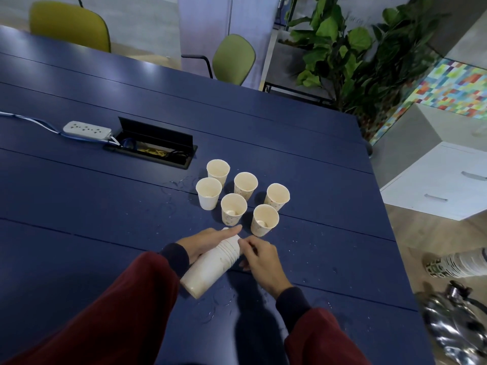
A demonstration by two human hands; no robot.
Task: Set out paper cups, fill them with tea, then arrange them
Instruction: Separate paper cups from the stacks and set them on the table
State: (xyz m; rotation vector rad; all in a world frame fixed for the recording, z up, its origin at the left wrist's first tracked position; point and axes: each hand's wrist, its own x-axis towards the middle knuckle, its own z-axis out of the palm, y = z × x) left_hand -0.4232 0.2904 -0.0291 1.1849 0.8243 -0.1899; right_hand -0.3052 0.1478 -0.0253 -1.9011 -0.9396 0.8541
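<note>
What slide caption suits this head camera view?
Left hand holds a stack of white paper cups, right hand pinches its rim; six upright paper cups stand on the dark blue table.

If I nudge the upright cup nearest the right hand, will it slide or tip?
Probably tips easily: that cup looks like thin paper, tall with a narrow base, and seems nearly empty, so likely very light. The table around it shows wet droplets, so it might also skid. Squeezing the rim would likely dent it.
</note>
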